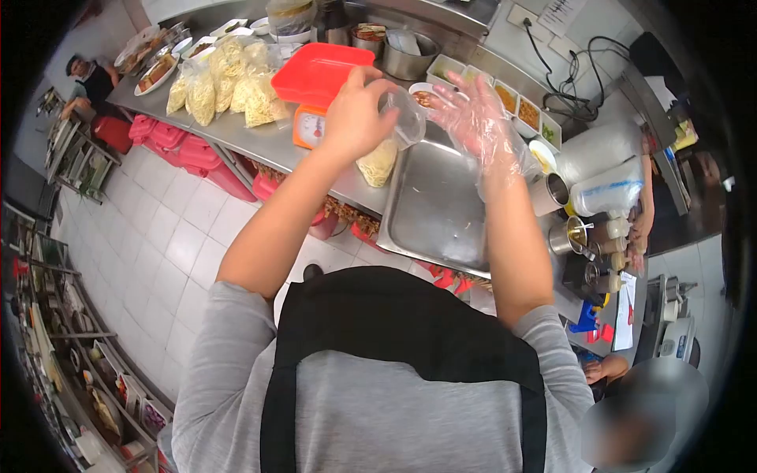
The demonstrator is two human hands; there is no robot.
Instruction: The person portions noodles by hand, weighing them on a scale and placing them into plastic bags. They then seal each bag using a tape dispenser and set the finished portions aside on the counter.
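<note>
My left hand [359,114] is bare, with its fingers curled at the rim of a clear plastic container or bag [405,120]; whether it grips it I cannot tell. Over the far edge of the steel tray [438,205], my right hand [477,118] wears a clear plastic glove, its fingers spread and holding nothing. A bag of noodles [378,163] stands on the counter just below my left hand. Left of that hand, a red tray [319,72] sits on an orange scale [309,127].
Several noodle bags [229,83] stand at the left of the counter [150,101]. Small ingredient containers [527,112] line the back right, near a metal cup [550,193] and sauce bottles [613,229]. One person [91,79] is far left, another [631,418] lower right.
</note>
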